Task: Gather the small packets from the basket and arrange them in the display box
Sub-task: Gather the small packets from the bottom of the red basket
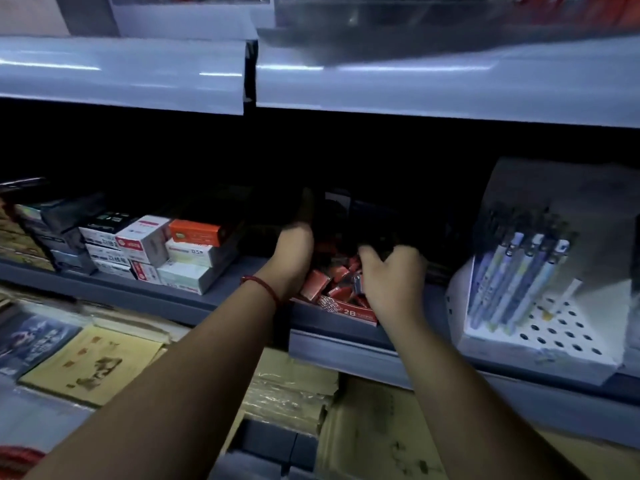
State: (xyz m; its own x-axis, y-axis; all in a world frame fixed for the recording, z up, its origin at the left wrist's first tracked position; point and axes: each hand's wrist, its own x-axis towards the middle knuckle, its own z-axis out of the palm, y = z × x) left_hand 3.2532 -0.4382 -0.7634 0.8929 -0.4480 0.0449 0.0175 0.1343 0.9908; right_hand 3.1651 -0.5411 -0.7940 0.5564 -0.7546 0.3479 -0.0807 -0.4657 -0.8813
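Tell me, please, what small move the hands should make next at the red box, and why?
Probably the right hand should nudge the small red packets upright into a row. They lie tilted and jumbled in the red cardboard display box marked 2B, that hand's fingers curl over them, and the left hand is at the box's left side, perhaps steadying it.

Item: the packets point(313, 285) were red. The display box point(349, 311) was red with white lettering and white geometric print. The wrist cord point(263, 285) was red. The pen stand point(519, 355) was white, dotted with dark holes.
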